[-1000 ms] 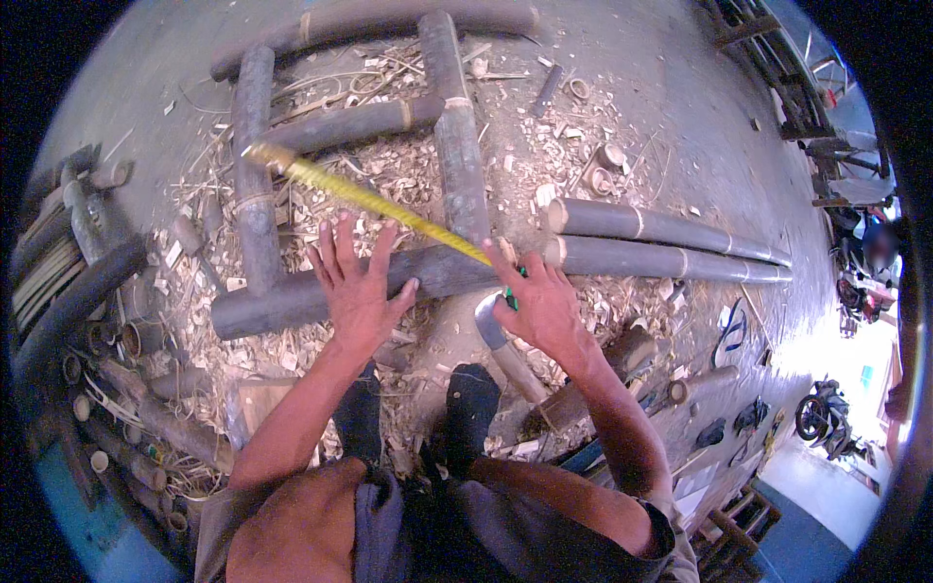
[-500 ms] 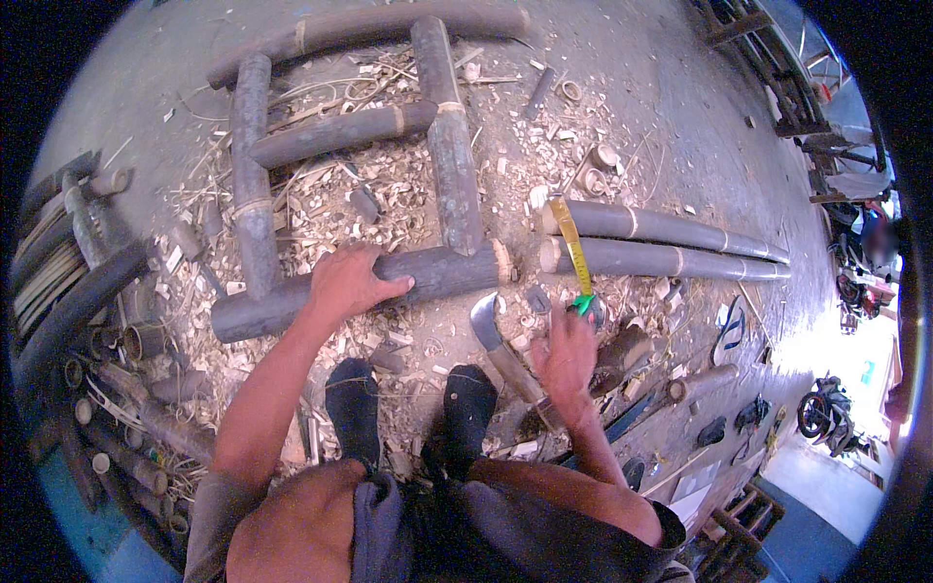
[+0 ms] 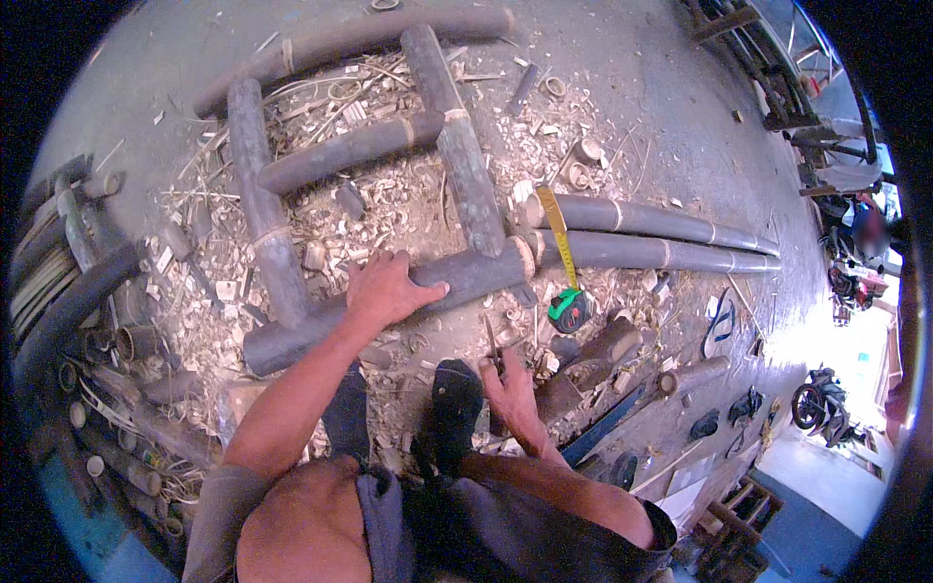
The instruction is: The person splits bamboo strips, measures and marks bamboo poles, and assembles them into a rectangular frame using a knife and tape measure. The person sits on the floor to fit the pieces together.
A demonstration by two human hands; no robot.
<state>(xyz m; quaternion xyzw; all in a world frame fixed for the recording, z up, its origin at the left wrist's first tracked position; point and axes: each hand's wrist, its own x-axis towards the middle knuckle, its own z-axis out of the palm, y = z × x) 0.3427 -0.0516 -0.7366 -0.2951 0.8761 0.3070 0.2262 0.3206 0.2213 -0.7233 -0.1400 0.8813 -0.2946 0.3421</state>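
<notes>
My left hand (image 3: 394, 289) is wrapped over the nearest dark bamboo pole (image 3: 476, 280) of a ladder-like bamboo frame (image 3: 262, 209) on the floor. In my right hand (image 3: 513, 389) is a knife with a curved blade (image 3: 492, 336), held by its handle, blade pointing away from me; most of the handle is hidden. A green and black tape measure (image 3: 569, 311) lies right of the near pole's cut end. Its yellow tape is pulled out across the ends of two long bamboo poles (image 3: 646, 254) lying side by side.
Wood chips (image 3: 408, 204) litter the floor around the frame. Short bamboo pieces (image 3: 607, 355) and a long dark blade-like strip (image 3: 604, 426) lie to my right. Cut bamboo (image 3: 126, 466) is piled at left. My dark-socked feet (image 3: 455, 398) stand close to the near pole.
My right hand has left the tape measure, come nearer to me, and taken up the knife. The frame's near pole has shifted right and turned slightly, with my left hand on it.
</notes>
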